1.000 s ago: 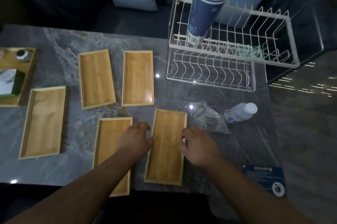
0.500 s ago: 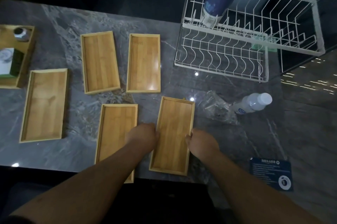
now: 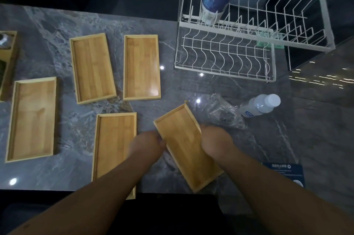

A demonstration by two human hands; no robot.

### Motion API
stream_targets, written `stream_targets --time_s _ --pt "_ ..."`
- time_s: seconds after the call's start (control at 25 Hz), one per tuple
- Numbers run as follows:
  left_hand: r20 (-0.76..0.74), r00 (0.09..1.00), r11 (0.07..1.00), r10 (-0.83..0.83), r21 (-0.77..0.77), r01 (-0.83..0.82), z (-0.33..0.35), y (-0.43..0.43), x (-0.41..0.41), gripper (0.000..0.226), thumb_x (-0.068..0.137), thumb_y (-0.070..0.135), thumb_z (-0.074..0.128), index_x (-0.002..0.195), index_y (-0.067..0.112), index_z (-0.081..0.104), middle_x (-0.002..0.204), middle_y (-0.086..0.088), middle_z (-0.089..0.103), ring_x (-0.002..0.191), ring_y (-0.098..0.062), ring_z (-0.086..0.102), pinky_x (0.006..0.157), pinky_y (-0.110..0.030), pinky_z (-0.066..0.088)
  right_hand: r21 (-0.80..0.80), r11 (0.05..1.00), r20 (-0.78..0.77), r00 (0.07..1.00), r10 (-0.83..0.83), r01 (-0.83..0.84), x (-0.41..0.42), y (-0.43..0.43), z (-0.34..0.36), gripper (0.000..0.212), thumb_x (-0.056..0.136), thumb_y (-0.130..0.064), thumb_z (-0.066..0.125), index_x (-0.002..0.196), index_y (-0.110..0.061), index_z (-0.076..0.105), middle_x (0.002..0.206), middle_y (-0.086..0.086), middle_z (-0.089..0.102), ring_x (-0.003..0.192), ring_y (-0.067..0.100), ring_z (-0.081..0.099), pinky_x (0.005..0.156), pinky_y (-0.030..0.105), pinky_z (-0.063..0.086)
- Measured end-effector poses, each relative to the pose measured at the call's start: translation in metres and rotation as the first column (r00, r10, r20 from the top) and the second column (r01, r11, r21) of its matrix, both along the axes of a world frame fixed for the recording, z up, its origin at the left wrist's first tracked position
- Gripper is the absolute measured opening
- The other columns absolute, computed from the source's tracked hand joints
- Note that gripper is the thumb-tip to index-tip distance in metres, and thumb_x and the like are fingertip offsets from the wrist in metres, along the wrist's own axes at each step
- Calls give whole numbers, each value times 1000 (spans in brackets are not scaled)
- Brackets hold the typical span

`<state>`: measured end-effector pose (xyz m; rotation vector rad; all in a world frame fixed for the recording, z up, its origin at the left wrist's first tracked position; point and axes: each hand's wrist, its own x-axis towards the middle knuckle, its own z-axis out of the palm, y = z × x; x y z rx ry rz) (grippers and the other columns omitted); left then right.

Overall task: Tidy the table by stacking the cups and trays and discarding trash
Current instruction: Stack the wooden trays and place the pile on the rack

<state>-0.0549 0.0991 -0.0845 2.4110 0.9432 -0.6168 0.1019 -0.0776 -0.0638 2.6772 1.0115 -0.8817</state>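
1. We have the bamboo tray (image 3: pixel 186 145) pinched by its two long edges: the left hand (image 3: pixel 148 143) is closed on the edge at 9 o'clock and the right hand (image 3: pixel 215 143) on the edge at 3 o'clock. The tray sits at about 6 o'clock on the tabletop (image 3: pixel 57 29), skewed so its far end points to 11 o'clock. It looks to be lifting clear, though we cannot tell for sure.

2. We judge the step in hand to be carrying this tray onto a neighbour to start the stack. The nearest target is the tray at 7 o'clock (image 3: pixel 115 148), just beside the left hand.

3. We should first turn the held tray until its long edges run parallel with the target's; otherwise the corners will ride on the raised rim.

4. We should keep it level and clear of the rim, then lower it straight down so it nests.

5. Fingers curled under the edges would get trapped, so we should let go as it seats.

6. Three more trays lie at 9 o'clock (image 3: pixel 32 119), 10 o'clock (image 3: pixel 93 68) and 12 o'clock (image 3: pixel 141 67); they can follow the same way.

7. The crumpled plastic wrapper (image 3: pixel 223 113) and the plastic bottle (image 3: pixel 258 105) at 2 o'clock lie near the right hand; we should swing away from them.
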Motion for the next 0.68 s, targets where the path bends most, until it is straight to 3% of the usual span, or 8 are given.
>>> stream_targets --time_s 0.12,0.2,0.28,0.48,0.56,0.68 --pt "102 993 997 51 49 -56 2 17 11 34 86 57 52 95 24 51 98 -4 65 89 -30 67 72 -38 53 -9 978 68 975 211 -211 10 4 5 28 100 -14 40 119 -16 60 113 8 68 101 27 67 80 38 50" --pt "102 993 997 -51 60 45 1 19 23 35 89 56 51 101 23 52 104 -5 66 93 -30 67 72 -38 50 32 942 148 933 327 -335 11 4 8 29 97 -14 40 118 -16 59 110 9 67 96 30 67 76 39 50" --pt "45 986 986 -160 54 157 0 14 32 32 93 53 49 103 24 59 106 -5 69 96 -28 67 75 -37 50 79 935 225 920 321 -345 8 -1 11 27 93 -13 42 115 -14 58 106 12 63 91 33 64 70 39 50" --pt "26 994 993 -110 46 108 -2 2 27 37 90 59 44 87 25 58 91 -3 70 84 -25 67 71 -36 53 267 960 212 967 -139 80 3 -59 14 26 86 -17 61 109 -6 60 104 17 61 88 36 60 70 42 50" --pt "-47 989 990 -141 14 142 -5 -4 22 47 88 64 42 83 21 62 90 -5 71 85 -26 68 73 -35 53 258 920 141 931 -337 294 11 -89 14 26 86 -21 61 106 -5 57 104 18 61 90 37 61 76 44 50" --pt "-76 978 980 -196 -58 192 -10 -11 16 44 95 50 42 94 15 68 102 -12 73 95 -30 69 80 -37 53 123 808 53 809 -585 576 27 -108 6 29 92 -37 54 105 -11 49 101 16 64 91 38 64 76 44 51"
